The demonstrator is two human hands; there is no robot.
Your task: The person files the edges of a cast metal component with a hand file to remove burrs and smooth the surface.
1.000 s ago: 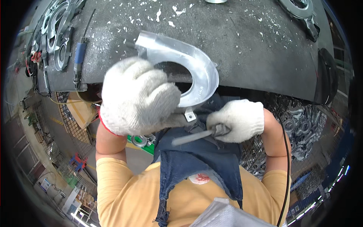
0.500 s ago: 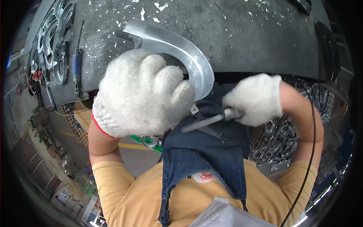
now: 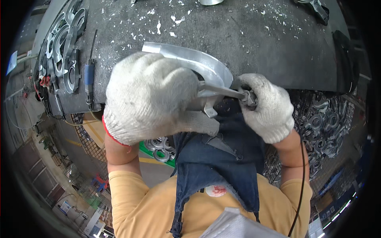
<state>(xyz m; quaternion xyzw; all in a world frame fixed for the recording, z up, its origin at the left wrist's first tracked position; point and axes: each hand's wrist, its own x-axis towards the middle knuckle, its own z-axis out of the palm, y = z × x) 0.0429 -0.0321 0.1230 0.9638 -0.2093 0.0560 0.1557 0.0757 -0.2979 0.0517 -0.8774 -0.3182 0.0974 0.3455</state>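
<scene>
A shiny, curved metal casting (image 3: 216, 68) is held over the near edge of the bench by my left hand (image 3: 152, 99), in a white knit glove. The glove's fingers wrap the casting and hide much of it; a small tab shows below the thumb side. My right hand (image 3: 268, 109), also gloved, is closed round the handle end of a flat grey file (image 3: 224, 91). The file's blade points left and lies across the casting's near part, its tip close to my left fingers. Whether blade and metal touch, I cannot tell.
The dark bench (image 3: 285, 51) carries scattered white flakes. At its left lie several ring-shaped castings (image 3: 59, 43) and a blue-handled tool (image 3: 89, 77). A wire basket of castings (image 3: 323, 119) stands below right; a green bin (image 3: 170, 162) with rings sits below left.
My right hand has turned and brought the file up from over the apron to the casting. The casting has tilted, and my left thumb now stretches out along its near side.
</scene>
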